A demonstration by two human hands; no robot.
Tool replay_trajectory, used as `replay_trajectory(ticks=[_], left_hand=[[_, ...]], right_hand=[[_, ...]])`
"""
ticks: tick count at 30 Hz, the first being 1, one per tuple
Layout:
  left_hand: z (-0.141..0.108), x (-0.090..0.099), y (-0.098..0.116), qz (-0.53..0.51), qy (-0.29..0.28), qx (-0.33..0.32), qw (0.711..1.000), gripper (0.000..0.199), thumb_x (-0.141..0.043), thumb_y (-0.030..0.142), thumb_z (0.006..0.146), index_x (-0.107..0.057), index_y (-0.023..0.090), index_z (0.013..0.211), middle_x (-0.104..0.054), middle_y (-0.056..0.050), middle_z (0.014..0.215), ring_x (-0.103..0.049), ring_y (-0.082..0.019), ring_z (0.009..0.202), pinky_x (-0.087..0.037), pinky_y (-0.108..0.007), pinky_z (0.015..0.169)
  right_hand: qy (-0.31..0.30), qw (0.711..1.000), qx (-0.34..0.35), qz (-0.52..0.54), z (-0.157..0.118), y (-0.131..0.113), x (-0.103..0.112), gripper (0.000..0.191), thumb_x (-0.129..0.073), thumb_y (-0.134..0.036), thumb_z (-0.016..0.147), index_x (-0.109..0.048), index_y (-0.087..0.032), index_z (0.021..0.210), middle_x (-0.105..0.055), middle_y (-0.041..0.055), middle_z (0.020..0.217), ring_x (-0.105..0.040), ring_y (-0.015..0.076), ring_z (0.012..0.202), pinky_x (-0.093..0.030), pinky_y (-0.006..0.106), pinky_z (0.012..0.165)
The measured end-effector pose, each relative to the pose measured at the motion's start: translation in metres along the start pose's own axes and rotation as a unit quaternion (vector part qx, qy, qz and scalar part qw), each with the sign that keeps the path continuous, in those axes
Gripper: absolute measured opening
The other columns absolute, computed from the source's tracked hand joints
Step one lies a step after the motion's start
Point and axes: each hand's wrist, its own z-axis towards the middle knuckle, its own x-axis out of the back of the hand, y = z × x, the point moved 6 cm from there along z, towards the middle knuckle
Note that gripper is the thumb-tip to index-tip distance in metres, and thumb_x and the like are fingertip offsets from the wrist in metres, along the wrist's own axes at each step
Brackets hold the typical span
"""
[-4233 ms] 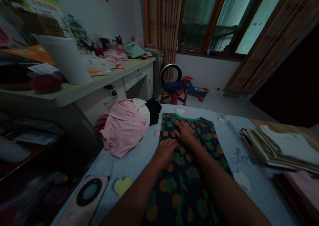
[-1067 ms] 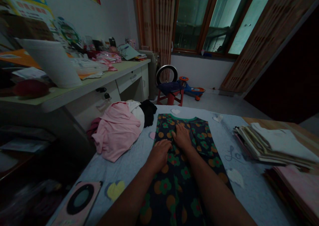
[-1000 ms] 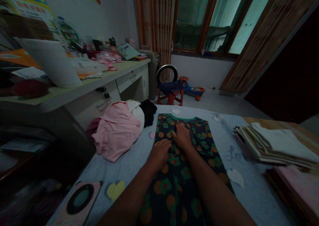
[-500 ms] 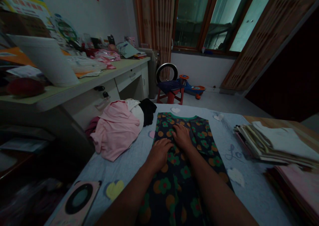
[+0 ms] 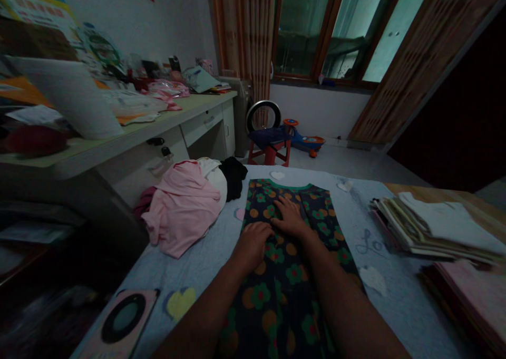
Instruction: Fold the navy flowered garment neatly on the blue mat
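Observation:
A dark garment with green flowers and orange dots (image 5: 293, 274) lies spread on the light blue bedcover (image 5: 190, 280), its green neckline at the far end. My left hand (image 5: 253, 243) rests on its left part, palm down, fingers loosely bent and holding nothing. Just right of it and a little farther off, my right hand (image 5: 290, 216) lies flat on the cloth with the fingers spread. The garment's near end runs out of view between my forearms.
Left of the garment sits a heap with a pink cloth (image 5: 185, 201) and a black one (image 5: 234, 175). Folded stacks, one white-topped (image 5: 446, 224) and one pink-topped (image 5: 474, 290), lie at right. A pink case (image 5: 122, 322) is near left; a cluttered desk (image 5: 197, 108) stands beyond.
My right hand has turned slightly on the cloth, with its thumb now stretched toward my left hand. My left hand has hardly moved, and the garment lies as before.

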Motion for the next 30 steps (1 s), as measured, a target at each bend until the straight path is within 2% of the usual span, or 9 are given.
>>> replay_trajectory(ticks=[5, 12, 18, 21, 26, 30], left_hand=[[-0.0008, -0.0016, -0.0017, 0.0, 0.006, -0.005, 1.0, 0.04, -0.044, -0.001, 0.074, -0.062, 0.022, 0.102, -0.064, -0.005, 0.115, -0.053, -0.022, 0.114, -0.04, -0.041, 0.103], [-0.0011, -0.0011, -0.0007, 0.012, 0.002, -0.005, 1.0, 0.039, -0.044, 0.0, 0.075, -0.062, 0.023, 0.1, -0.064, -0.004, 0.108, -0.053, -0.022, 0.11, -0.041, -0.041, 0.099], [-0.0012, -0.0019, -0.0013, 0.009, 0.01, -0.011, 1.0, 0.039, -0.045, -0.001, 0.073, -0.062, 0.023, 0.099, -0.062, -0.004, 0.105, -0.053, -0.022, 0.109, -0.041, -0.04, 0.1], [-0.0012, -0.0017, -0.0017, 0.002, 0.01, -0.01, 1.0, 0.039, -0.046, -0.001, 0.073, -0.062, 0.023, 0.099, -0.063, -0.004, 0.107, -0.053, -0.022, 0.11, -0.041, -0.041, 0.1], [-0.0006, -0.0001, -0.0008, -0.004, 0.003, -0.002, 1.0, 0.037, -0.046, 0.0, 0.073, -0.063, 0.022, 0.097, -0.064, -0.005, 0.108, -0.054, -0.022, 0.111, -0.041, -0.042, 0.101], [-0.0003, 0.0001, -0.001, -0.012, 0.008, -0.003, 1.0, 0.034, -0.046, 0.001, 0.075, -0.064, 0.022, 0.095, -0.065, -0.005, 0.107, -0.055, -0.022, 0.111, -0.041, -0.042, 0.102]], right_hand=[[0.002, 1.0, -0.004, 0.004, 0.0011, -0.001, -0.0003, 0.076, -0.059, -0.042, 0.081, -0.038, -0.016, 0.149, -0.028, 0.0139, 0.159, -0.018, 0.0313, 0.148, -0.012, 0.049, 0.118], [0.051, 0.999, -0.012, -0.002, 0.0034, 0.0009, -0.0036, 0.059, -0.051, -0.044, 0.091, -0.045, -0.02, 0.144, -0.036, 0.0111, 0.156, -0.026, 0.0282, 0.145, -0.017, 0.048, 0.117], [0.055, 0.998, -0.016, -0.006, 0.004, -0.0002, -0.0027, 0.055, -0.05, -0.042, 0.093, -0.047, -0.021, 0.143, -0.037, 0.0101, 0.155, -0.028, 0.0283, 0.144, -0.018, 0.047, 0.117], [0.033, 0.999, -0.013, -0.008, 0.0025, -0.0005, -0.0018, 0.061, -0.051, -0.047, 0.092, -0.043, -0.02, 0.146, -0.033, 0.011, 0.157, -0.025, 0.0286, 0.146, -0.016, 0.048, 0.117], [-0.022, 1.0, 0.001, 0.0, -0.0015, -0.0009, -0.001, 0.082, -0.055, -0.061, 0.085, -0.034, -0.018, 0.152, -0.022, 0.0124, 0.162, -0.013, 0.0324, 0.149, -0.01, 0.051, 0.119], [-0.022, 1.0, 0.003, -0.006, -0.0011, -0.0004, -0.0024, 0.086, -0.058, -0.061, 0.083, -0.033, -0.018, 0.153, -0.021, 0.013, 0.162, -0.012, 0.0328, 0.149, -0.009, 0.051, 0.119]])
